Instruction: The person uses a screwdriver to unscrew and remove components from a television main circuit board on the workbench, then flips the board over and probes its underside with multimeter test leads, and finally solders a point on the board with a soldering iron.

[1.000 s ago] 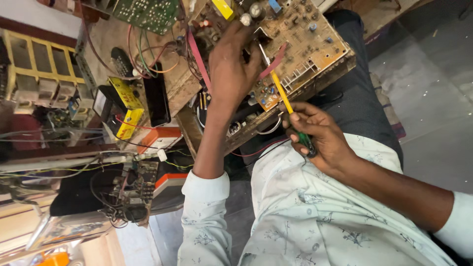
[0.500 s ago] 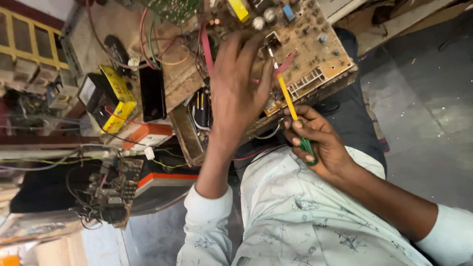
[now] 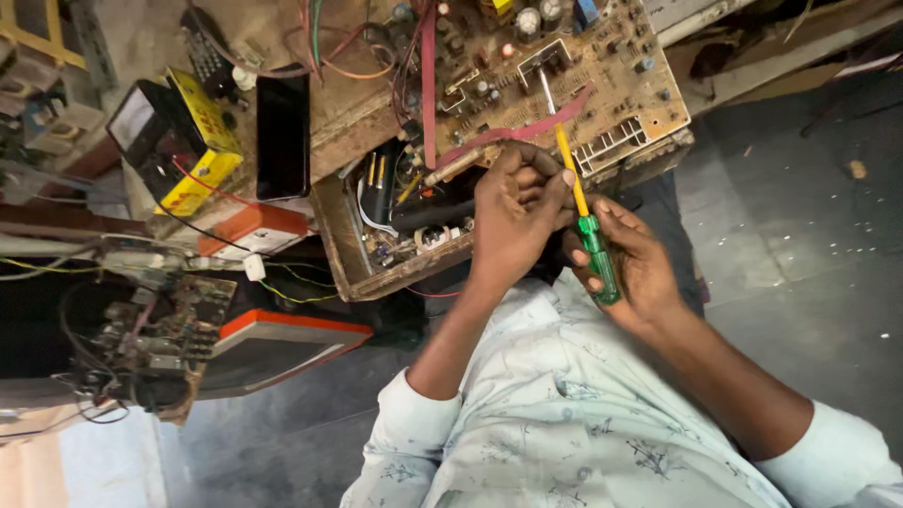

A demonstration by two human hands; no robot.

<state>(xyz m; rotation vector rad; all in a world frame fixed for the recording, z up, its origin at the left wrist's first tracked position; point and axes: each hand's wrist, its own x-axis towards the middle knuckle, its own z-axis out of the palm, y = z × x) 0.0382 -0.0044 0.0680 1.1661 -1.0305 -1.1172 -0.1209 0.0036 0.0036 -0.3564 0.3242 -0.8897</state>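
A: Checking grip — where was the screwdriver (image 3: 585, 224)?

B: Right hand (image 3: 632, 265), fingers wrapped round its green handle. Yellow shaft ran up and away, tip on the circuit board (image 3: 564, 85).

A: Left hand (image 3: 515, 212)?

B: Nearer the board, just beside the shaft, fingers curled narrow. Couldn't tell if they pinched anything.

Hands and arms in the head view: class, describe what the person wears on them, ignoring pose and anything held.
The left hand and right hand are bare, with no gloves. The pale sleeves have a faint grey leaf print and are pushed up the forearms.
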